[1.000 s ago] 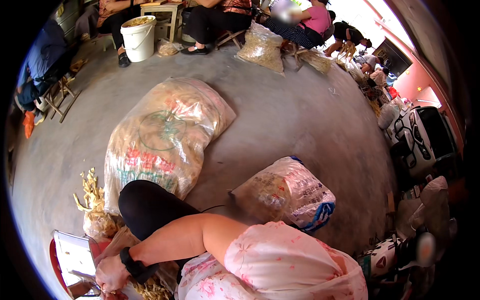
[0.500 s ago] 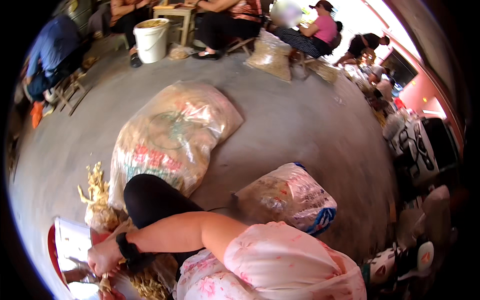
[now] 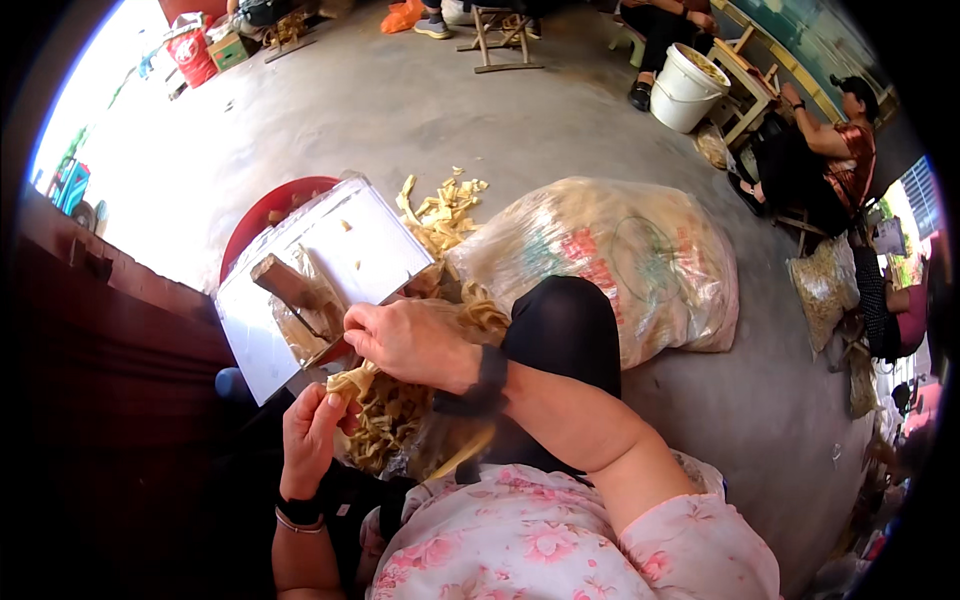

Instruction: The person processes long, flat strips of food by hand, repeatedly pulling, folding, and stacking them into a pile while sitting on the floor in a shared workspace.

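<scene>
My left hand (image 3: 310, 435) pinches a folded bunch of pale yellow dried strips (image 3: 350, 383) at the lower left. Just above it, my right hand (image 3: 405, 345) has its fingers curled closed over the bunch's upper end; what they grip is hidden. Beyond both hands a white board (image 3: 250, 335) rests on a red basin (image 3: 250, 230), carrying a wooden block with a bar (image 3: 285, 283). A pile of curled strips (image 3: 390, 435) lies below my right hand, and more pieces (image 3: 445, 215) are scattered past the board.
A large plastic sack (image 3: 660, 280) lies right of my black-clad knee (image 3: 565, 330). Across the concrete floor (image 3: 320, 120) are a white bucket (image 3: 688, 90), wooden stools (image 3: 500, 45), an orange bag (image 3: 400, 15) and seated people (image 3: 840, 160). A dark red panel (image 3: 120, 360) borders my left.
The view has swung left, so the board, basin and both hands sit nearer the middle. My left hand with its bunch has come into fuller view.
</scene>
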Motion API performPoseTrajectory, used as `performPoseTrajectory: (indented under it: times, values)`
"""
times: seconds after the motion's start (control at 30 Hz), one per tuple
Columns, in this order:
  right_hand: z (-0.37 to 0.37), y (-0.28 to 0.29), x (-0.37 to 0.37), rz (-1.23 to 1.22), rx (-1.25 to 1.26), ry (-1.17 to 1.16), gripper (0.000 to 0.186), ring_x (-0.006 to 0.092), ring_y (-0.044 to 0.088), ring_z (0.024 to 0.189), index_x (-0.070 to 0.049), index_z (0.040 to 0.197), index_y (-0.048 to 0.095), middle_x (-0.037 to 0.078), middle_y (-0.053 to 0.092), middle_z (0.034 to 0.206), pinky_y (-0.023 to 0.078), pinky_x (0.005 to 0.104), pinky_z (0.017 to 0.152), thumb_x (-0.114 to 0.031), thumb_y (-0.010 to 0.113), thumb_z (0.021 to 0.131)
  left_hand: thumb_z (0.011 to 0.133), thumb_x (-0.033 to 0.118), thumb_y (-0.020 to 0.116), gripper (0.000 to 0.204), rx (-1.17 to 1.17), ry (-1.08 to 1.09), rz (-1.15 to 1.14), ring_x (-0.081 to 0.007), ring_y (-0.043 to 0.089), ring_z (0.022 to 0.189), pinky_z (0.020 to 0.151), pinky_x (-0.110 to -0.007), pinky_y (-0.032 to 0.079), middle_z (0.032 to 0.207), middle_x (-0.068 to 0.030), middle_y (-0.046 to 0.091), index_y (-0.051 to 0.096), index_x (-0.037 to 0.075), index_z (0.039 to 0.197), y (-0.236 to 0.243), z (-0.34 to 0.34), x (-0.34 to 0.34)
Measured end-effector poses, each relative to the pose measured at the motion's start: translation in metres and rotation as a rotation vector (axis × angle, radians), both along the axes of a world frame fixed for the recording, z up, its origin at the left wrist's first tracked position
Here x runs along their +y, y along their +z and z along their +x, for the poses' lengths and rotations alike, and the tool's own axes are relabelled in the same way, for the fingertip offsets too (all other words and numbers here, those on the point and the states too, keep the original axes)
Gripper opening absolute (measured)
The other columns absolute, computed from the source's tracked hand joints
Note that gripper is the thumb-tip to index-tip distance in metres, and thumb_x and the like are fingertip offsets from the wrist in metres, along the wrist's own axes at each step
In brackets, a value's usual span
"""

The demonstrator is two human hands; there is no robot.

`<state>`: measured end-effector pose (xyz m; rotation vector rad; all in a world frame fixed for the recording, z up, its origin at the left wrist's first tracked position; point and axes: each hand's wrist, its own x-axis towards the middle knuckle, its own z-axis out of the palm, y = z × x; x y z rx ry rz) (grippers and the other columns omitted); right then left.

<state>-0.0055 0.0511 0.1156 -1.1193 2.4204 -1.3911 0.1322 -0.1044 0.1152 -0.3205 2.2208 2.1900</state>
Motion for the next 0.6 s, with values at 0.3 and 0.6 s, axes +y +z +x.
performPoseTrajectory:
  times: [0.3, 0.6]
  values:
    - [-0.025, 0.012, -0.006, -0.146, -0.015, -0.154, 0.019, 0.0338, 0.064, 0.061, -0.009, 0.087, 0.065, 0.015, 0.062, 0.064, 0.048, 0.0407, 0.053, -0.027, 0.060, 0.089, 0.097, 0.012, 0.047, 0.019, 0.041, -0.044, 0.045, -0.0064, 0.052, 0.063, 0.057, -0.021, 0.040, 0.072, -0.0012, 0.057, 0.056, 0.001, 0.084, 0.005, -0.002, -0.002]
    - [-0.032, 0.004, -0.018, -0.184, -0.104, -0.096, 0.020, 0.0114, 0.054, 0.052, -0.002, 0.089, 0.065, 0.008, 0.059, 0.059, 0.044, 0.0286, 0.051, -0.023, 0.064, 0.089, 0.098, 0.011, 0.047, 0.019, 0.081, -0.078, -0.059, -0.0071, 0.052, 0.065, 0.059, -0.022, 0.042, 0.075, -0.0025, 0.059, 0.057, 0.000, 0.086, 0.001, 0.000, -0.009]
